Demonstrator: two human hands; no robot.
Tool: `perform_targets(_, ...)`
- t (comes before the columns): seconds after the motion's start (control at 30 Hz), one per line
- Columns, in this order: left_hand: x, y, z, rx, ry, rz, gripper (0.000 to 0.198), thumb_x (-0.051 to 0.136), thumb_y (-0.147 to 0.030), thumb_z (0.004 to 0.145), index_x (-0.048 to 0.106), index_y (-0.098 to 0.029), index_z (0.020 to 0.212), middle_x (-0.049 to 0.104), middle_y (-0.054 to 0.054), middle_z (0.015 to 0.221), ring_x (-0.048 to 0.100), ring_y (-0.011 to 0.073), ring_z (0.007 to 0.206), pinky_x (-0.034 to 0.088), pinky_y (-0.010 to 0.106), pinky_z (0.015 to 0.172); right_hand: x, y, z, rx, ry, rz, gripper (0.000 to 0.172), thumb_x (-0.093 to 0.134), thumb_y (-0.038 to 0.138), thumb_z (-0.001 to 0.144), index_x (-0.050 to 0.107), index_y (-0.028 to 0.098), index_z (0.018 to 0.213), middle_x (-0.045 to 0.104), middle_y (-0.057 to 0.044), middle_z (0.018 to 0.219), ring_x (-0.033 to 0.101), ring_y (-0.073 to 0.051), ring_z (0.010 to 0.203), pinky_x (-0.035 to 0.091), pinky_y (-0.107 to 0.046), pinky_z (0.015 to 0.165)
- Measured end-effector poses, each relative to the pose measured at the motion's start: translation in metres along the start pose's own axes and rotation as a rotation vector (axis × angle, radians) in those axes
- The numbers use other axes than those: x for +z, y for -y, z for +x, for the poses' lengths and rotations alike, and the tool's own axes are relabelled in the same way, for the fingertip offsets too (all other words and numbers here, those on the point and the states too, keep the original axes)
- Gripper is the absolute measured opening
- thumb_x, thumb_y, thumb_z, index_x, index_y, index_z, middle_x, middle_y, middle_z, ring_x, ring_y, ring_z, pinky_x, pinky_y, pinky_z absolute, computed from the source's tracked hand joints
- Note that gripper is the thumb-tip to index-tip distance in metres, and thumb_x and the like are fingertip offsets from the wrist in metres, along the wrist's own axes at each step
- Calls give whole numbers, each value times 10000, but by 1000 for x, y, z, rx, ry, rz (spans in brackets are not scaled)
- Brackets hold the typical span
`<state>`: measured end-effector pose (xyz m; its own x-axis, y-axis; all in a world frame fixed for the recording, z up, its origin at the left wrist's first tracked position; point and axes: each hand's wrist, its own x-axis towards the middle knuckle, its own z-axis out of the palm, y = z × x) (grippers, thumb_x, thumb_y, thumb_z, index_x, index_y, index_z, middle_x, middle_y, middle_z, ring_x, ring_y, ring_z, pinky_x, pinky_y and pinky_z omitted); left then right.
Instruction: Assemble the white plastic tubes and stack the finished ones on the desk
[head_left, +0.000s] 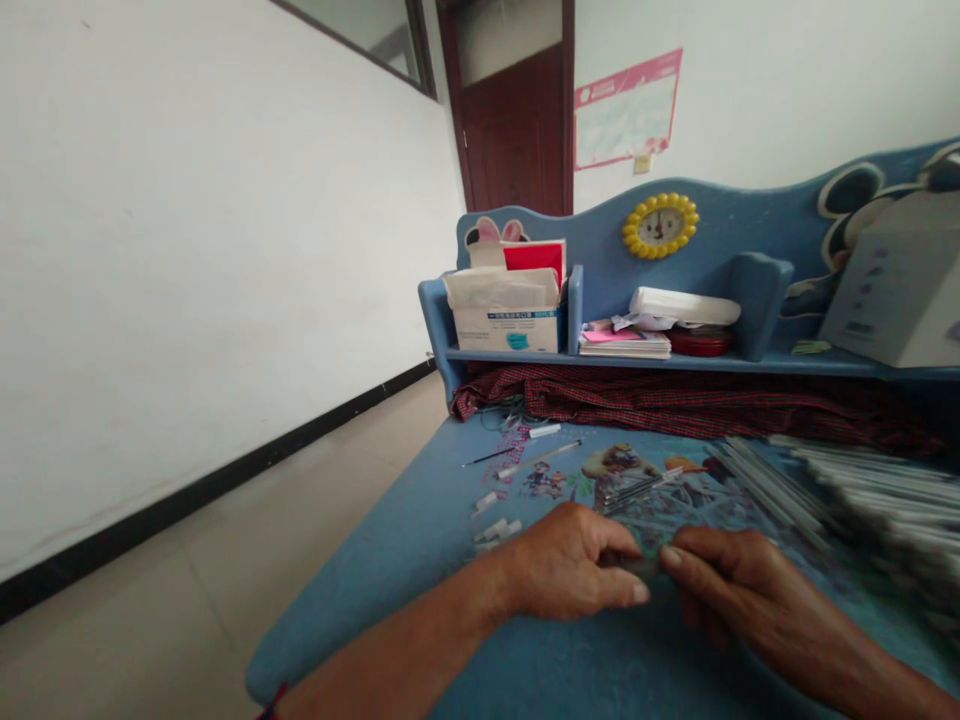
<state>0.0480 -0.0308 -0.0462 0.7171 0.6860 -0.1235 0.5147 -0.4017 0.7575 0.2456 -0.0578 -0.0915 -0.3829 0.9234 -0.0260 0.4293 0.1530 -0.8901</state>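
Left hand (576,565) has thumb and fingers apart; right hand (739,580) has them together, but I cannot tell on what. White caps (491,532) lie near the left wrist, thin rods (637,490) beyond both hands, on the desk (375,580).

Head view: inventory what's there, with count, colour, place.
door: one, brown, back
poster: one, pink-edged, back wall
desk: one, blue, foreground
flower clock: one, yellow, backboard
mask box: one, white, left shelf
paper stack: one, white, middle shelf
round tin: one, red, middle shelf
soft pack: one, white, above tin
carton: one, white, right shelf
checked cloth: one, red, below shelves
slim tubes: many, pale, desk right
pen caps: several, white, desk left
pen refills: several, dark, desk middle
left hand: one, over desk
right hand: one, over desk
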Motion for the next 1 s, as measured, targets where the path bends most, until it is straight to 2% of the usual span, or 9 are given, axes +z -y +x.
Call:
perform_targets(0.07, -4, 1, -1, 20, -22, 12, 200, 632, -282, 740, 630, -157, 895, 475, -58, 628, 450, 79, 586, 342, 169, 523, -2, 2, 0, 8, -30, 15, 459, 407, 546, 856, 505, 188, 586, 495, 20, 508, 485, -107, 454, 364, -225, 452)
perform_targets(0.13, -11, 3, -2, 7, -6, -1, 220, 595, -295, 773, 626, -146, 931, 509, -42, 649, 484, 86, 595, 372, 176, 543, -7, 2, 1, 2, -71, 19, 469, 397, 544, 861, 505, 185, 579, 498, 20, 506, 497, -106, 452, 374, -227, 458)
perform_targets(0.23, -23, 8, -4, -46, 44, -59, 182, 482, -252, 837, 612, -132, 796, 541, -29, 624, 511, 78, 541, 394, 179, 528, -14, 1, 3, -2, -133, 26, 469, 407, 538, 862, 521, 182, 578, 512, 18, 507, 511, -107, 454, 386, -230, 469)
perform_targets(0.33, -29, 14, -3, -100, 11, -116, 190, 474, -219, 827, 573, -132, 690, 559, -28, 614, 511, 66, 504, 392, 170, 502, -19, 1, 4, 22, -133, 65, 466, 432, 546, 848, 536, 182, 575, 534, 12, 502, 516, -110, 444, 394, -235, 470)
perform_targets(0.5, -28, 15, -2, -56, -94, -168, 96, 594, -213, 746, 608, -122, 774, 528, -44, 606, 484, 66, 509, 386, 173, 504, -18, 6, 2, 112, -108, 245, 480, 457, 565, 822, 514, 180, 542, 562, -4, 474, 500, -104, 389, 373, -230, 420)
perform_targets(0.57, -27, 12, -2, 18, -178, -84, 81, 631, -194, 717, 621, -124, 758, 525, -41, 617, 481, 73, 551, 385, 178, 534, -16, 7, 2, 147, -96, 340, 480, 451, 561, 827, 496, 178, 542, 575, -11, 473, 488, -96, 360, 364, -223, 398)
perform_targets(0.7, -25, 9, -1, 236, -341, 257, 41, 622, -183, 742, 631, -143, 746, 569, -5, 708, 527, 116, 700, 411, 211, 651, -15, 6, 2, 247, -62, 503, 435, 469, 525, 828, 469, 181, 563, 571, -9, 440, 454, -85, 304, 328, -199, 344)
perform_targets(0.87, -21, 10, -2, 434, -429, 621, 123, 494, -186, 846, 604, -138, 819, 588, 47, 776, 530, 149, 752, 421, 258, 705, -17, 4, 1, 335, -31, 619, 367, 469, 473, 835, 485, 183, 611, 557, -3, 404, 431, -86, 268, 280, -176, 301)
perform_targets(1.0, -19, 11, -3, 482, -459, 704, 153, 444, -196, 877, 583, -144, 839, 591, 59, 804, 531, 155, 776, 425, 271, 731, -19, 4, 2, 305, -54, 527, 432, 446, 528, 836, 487, 182, 581, 549, -4, 414, 436, -89, 289, 302, -193, 318)
